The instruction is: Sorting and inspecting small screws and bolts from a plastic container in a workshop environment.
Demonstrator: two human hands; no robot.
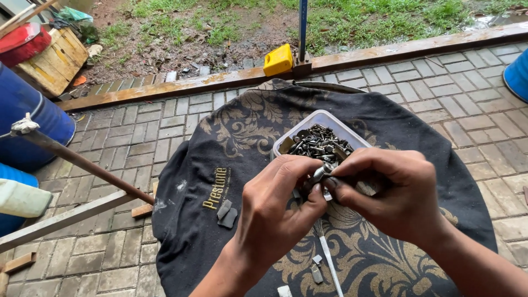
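My left hand (pixel 275 212) and my right hand (pixel 393 192) meet over a round surface draped in a black cloth with gold patterns (pixel 220 143). Together they pinch a small metal bolt with a nut (pixel 320 174) between the fingertips. Just behind the hands stands a clear plastic tub (pixel 324 118) filled with several dark bolts and nuts (pixel 318 144). Two small grey metal plates (pixel 225 213) lie on the cloth left of my left hand. A thin white strip (pixel 330 261) and a few small metal bits (pixel 315 269) lie below the hands.
Brick paving (pixel 148 132) surrounds the draped surface. Blue drums (pixel 25 118) stand at the left and another at the far right (pixel 518 74). A rusty rod (pixel 82 162) and a grey bar (pixel 60 220) slant in from the left. A yellow container (pixel 278 59) sits by a blue post (pixel 302 27).
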